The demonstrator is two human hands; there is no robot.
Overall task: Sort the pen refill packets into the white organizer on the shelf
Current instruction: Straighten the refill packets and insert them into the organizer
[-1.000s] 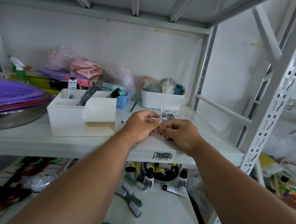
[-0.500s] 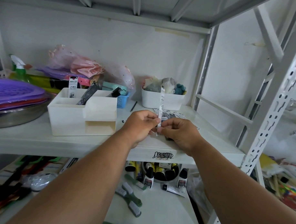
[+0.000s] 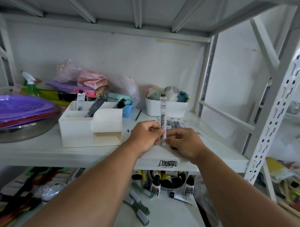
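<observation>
A long white pen refill packet stands upright between my hands, over the shelf's front middle. My left hand pinches its lower part, and my right hand touches its bottom end from the right with curled fingers. More refill packets lie flat on the shelf just behind my hands. The white organizer stands to the left, with one white packet upright in its rear left compartment and dark packets leaning in the rear middle.
Purple trays on a metal basin fill the shelf's left end. A white bin of small items stands behind the loose packets, a blue basket beside the organizer. A loose pen lies between. The rack's upright stands at right.
The packet has been lifted from low between my hands to standing tall and upright. Both hands stay close together over the same part of the shelf.
</observation>
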